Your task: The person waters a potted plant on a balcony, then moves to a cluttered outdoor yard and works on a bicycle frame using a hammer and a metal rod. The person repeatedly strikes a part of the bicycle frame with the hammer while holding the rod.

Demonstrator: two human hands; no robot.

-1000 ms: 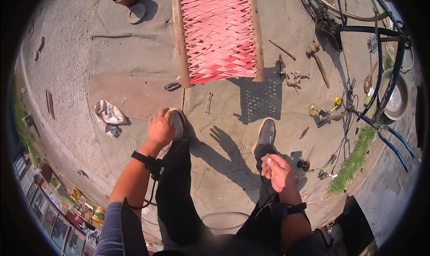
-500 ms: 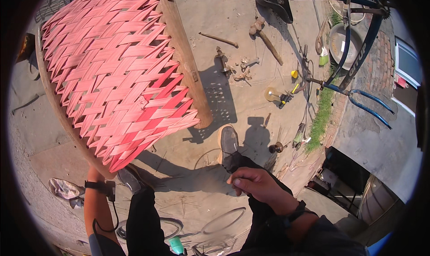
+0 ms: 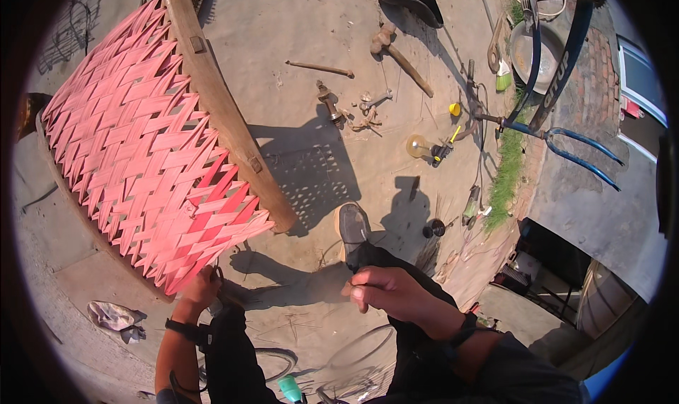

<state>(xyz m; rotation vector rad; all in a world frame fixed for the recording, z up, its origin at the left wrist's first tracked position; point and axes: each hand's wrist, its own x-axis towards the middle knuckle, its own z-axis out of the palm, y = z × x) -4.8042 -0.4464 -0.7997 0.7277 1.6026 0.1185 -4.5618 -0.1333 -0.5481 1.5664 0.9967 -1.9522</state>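
A wooden-framed piece woven with pink strips (image 3: 141,135) stands tilted at the left, some strips a deeper red near its near end. My left hand (image 3: 201,289) is closed at that near end, up against the lowest strips. Something thin and dark shows by its fingertips, too small to name. My right hand (image 3: 389,291) hangs over my right leg, apart from the weave, thumb and fingers pinched together. What those fingers hold, if anything, I cannot make out.
On the concrete lie a hammer (image 3: 402,59), a thin wooden stick (image 3: 320,69), a rusty metal part (image 3: 328,101) and a yellow cap (image 3: 454,109). A blue bicycle frame (image 3: 566,65) is at the right, near a round basin (image 3: 522,54). A crumpled cloth (image 3: 113,315) lies at the lower left.
The woven piece has shifted left in view. My left hand, hidden behind its frame before, now shows at the near end. My right hand has moved slightly left, still pinched.
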